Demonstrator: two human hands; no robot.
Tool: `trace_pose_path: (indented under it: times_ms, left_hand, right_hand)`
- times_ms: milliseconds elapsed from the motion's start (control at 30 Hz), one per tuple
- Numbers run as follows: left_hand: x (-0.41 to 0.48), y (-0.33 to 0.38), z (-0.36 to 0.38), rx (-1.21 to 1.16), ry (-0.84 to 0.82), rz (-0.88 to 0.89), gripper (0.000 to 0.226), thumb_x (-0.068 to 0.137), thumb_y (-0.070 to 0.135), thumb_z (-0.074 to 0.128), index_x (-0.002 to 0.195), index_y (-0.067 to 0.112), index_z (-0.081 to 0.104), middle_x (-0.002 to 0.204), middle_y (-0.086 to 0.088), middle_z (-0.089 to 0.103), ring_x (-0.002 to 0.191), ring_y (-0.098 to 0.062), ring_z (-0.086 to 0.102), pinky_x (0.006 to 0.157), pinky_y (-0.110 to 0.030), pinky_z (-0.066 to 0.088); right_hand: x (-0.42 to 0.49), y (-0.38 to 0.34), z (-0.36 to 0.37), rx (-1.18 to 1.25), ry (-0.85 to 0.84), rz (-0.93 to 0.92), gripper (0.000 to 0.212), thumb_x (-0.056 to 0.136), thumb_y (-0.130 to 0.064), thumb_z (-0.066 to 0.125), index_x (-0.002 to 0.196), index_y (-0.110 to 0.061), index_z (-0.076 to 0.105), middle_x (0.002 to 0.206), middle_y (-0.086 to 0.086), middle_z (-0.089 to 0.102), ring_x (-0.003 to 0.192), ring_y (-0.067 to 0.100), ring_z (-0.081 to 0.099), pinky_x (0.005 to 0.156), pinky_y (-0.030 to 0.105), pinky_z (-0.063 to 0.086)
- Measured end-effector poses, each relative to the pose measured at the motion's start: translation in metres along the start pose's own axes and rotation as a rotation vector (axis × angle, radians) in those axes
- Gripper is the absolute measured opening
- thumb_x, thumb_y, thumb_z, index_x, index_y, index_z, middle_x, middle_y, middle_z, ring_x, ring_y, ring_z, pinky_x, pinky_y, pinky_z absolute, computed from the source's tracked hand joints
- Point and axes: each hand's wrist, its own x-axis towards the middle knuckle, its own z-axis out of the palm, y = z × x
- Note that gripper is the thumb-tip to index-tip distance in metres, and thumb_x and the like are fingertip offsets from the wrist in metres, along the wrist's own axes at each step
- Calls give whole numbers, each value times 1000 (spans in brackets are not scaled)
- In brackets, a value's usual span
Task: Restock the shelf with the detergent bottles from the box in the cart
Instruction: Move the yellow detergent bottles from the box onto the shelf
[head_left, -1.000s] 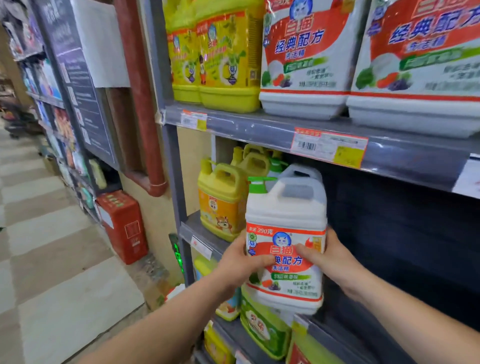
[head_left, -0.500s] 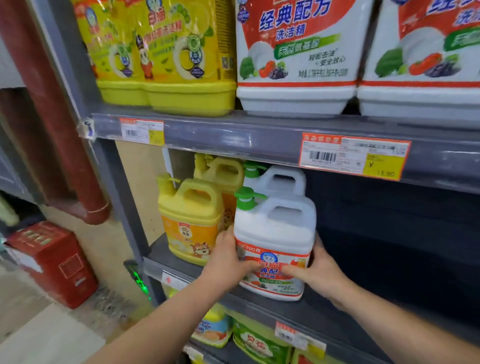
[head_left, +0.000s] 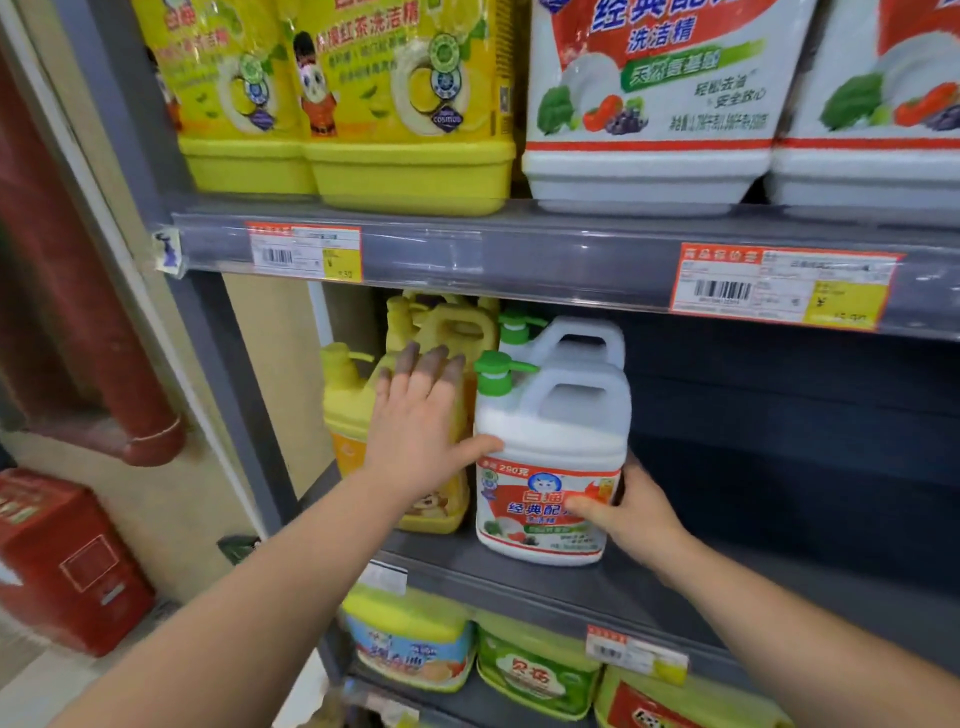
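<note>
- The white detergent bottle (head_left: 550, 467) is seen standing upright on the middle shelf (head_left: 519, 582), between the two hands, with its base set down near the front edge.
- A second white bottle (head_left: 576, 343) of the same kind is seen directly behind it, farther from the hands, so a row is judged to have been started.
- To the right of the right hand (head_left: 636, 514) the shelf is dark, and nothing can be made out on it. Much of the restocking is therefore judged to be left.
- The box and the cart are not in view, so the number of bottles waiting cannot be told.
- The lower right side of the white detergent bottle is gripped by the right hand. The thumb is laid across the label, and the fingers are hidden behind the bottle.
- The left hand (head_left: 415, 436) is held wide, with fingers straight and spread. They are laid flat against the yellow bottle (head_left: 345, 415) just beyond the palm, and nothing is gripped.
- The shoulder of the white detergent bottle, just right of the left hand, is touched by its thumb.
- The placing step is judged to be nearly done. What is left is for the bottle to be released and the next one fetched.
</note>
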Motion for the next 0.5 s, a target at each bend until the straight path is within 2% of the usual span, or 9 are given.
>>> trace_pose_path:
  times_ms: [133,267,433,500]
  left_hand:
    - [-1,-6,4,-22,37,42,86,71,57,68,139,11,42,146,-12,39,140,-36,23,110,-55,21]
    - [0,-12,6,-33,17,74,82,76,54,66,141,12,39,151,-10,33,143,-34,16,112,-54,16]
    - [1,-8,1,-40,-39,37,91,79,58,59,149,17,18,157,-6,20,146,-28,4,115,-51,9]
    - [0,-5,-3,-69,-60,15,95,78,59,58,150,18,12,158,-6,14,146,-29,-1,115,-52,7]
  right_hand:
    - [-2,-6,9,14,-8,29,59,70,-15,81,119,-26,49,103,-10,64,87,0,62,66,13,50]
    - [-3,-10,15,5,-16,64,67,72,-14,80,128,-21,46,113,-3,64,98,10,63,82,25,52]
    - [-2,-16,12,-42,-51,100,68,72,-16,80,129,-23,43,110,-5,64,90,5,61,79,23,50]
    - [-1,-18,11,-72,-61,113,70,72,-17,80,130,-23,42,102,-10,62,86,3,60,76,20,49]
